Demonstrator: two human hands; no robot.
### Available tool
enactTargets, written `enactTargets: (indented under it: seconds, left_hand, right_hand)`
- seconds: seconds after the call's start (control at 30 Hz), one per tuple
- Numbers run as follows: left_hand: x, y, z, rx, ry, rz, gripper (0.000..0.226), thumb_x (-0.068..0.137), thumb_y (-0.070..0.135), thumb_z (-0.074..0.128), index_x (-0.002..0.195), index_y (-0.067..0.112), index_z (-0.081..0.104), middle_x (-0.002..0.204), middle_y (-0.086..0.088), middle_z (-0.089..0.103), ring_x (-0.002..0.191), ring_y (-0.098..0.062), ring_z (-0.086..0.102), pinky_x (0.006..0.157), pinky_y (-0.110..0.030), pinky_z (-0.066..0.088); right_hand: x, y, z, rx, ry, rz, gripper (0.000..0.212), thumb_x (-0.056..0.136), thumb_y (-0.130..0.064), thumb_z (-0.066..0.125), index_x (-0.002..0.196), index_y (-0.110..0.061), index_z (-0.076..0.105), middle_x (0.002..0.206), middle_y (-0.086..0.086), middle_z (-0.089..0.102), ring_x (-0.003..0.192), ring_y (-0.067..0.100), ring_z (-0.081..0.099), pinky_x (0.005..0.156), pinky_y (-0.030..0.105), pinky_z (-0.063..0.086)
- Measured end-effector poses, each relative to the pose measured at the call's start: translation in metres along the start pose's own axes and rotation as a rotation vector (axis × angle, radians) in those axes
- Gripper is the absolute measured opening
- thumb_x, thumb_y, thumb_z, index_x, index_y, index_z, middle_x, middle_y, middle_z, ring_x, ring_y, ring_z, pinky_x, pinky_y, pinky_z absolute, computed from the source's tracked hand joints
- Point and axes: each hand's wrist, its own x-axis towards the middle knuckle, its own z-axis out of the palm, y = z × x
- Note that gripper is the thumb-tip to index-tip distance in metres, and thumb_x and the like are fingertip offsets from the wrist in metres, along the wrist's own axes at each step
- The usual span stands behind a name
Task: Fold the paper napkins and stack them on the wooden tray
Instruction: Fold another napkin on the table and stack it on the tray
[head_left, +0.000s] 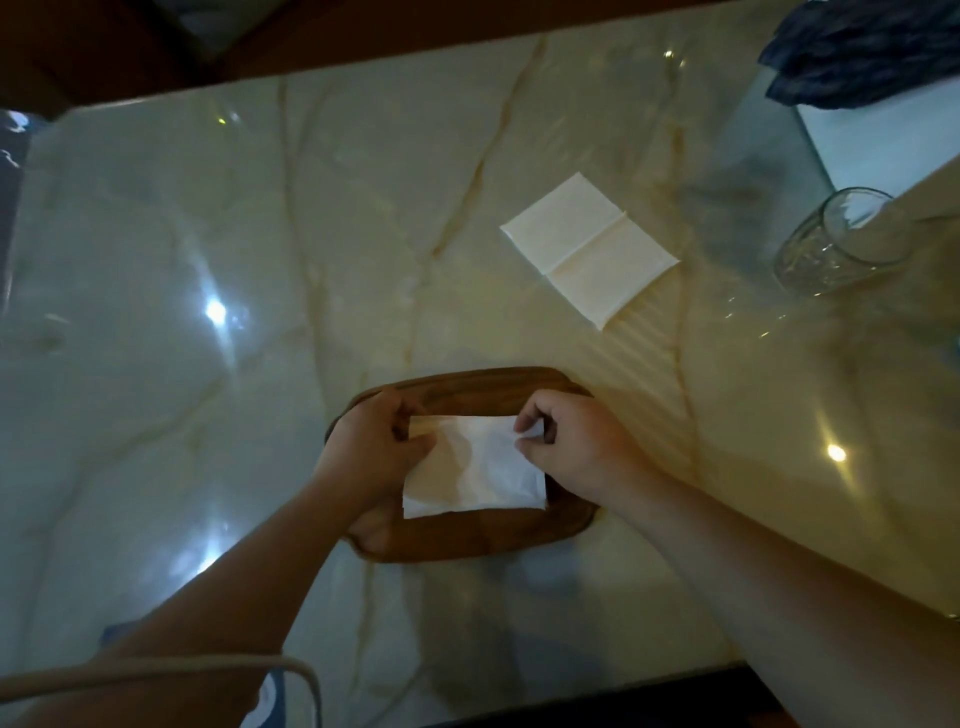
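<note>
Both hands, left (376, 441) and right (571, 447), pinch a folded napkin (472, 467) over the wooden tray (467, 540); next, I'd guess, setting it down flat.

A: Item one, overall light level?
B: Dim, greenish cast. The surface (260, 234) is glossy marble and mirrors several small lamps.

A: Glare, located from the fingers (524, 415)?
B: Bright spot well left of them and farther away; a smeared patch nearer the camera on the left; a warm yellow spot to their right.

A: Shadows?
B: Soft stripes just beyond and right of the fingers; a dark patch under the forearms.

A: Sharpness?
B: Soft throughout, mild motion blur.

A: Distortion?
B: Wide-angle bending; the surface's far edge curves, corners fall dark.
</note>
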Motion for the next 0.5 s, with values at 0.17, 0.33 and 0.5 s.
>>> enactTargets:
  seconds: [0.17,0.33,0.5]
  left_hand:
    - [-0.001,0.001,-0.002,0.188,-0.066,0.017,0.026,0.076,0.032,0.072,0.085,0.036,0.048,0.079,0.014,0.051,0.078,-0.017,0.058,0.07,-0.039,0.055]
    - [0.01,0.011,-0.018,0.318,0.075,0.047,0.046,0.079,0.054,0.061,0.114,0.029,0.047,0.106,0.003,0.05,0.091,-0.022,0.058,0.075,-0.042,0.054]
    - [0.063,0.046,-0.027,0.324,0.108,0.16,0.041,0.083,0.05,0.06,0.114,0.026,0.05,0.109,0.002,0.056,0.085,-0.02,0.06,0.075,-0.041,0.055]
  right_hand:
    - [0.003,0.003,0.0,-0.11,-0.02,-0.108,0.014,0.079,-0.025,0.069,0.09,-0.021,0.061,0.089,-0.009,0.054,0.073,0.007,0.052,0.067,0.027,0.044]
    - [0.014,0.016,-0.022,-0.107,0.079,-0.107,0.02,0.077,-0.037,0.07,0.089,-0.024,0.061,0.093,-0.008,0.052,0.077,0.004,0.052,0.065,0.019,0.041]
    - [0.055,0.036,-0.074,-0.091,0.287,-0.015,0.02,0.075,-0.031,0.075,0.087,-0.021,0.062,0.09,-0.002,0.058,0.064,0.0,0.049,0.059,0.015,0.037]
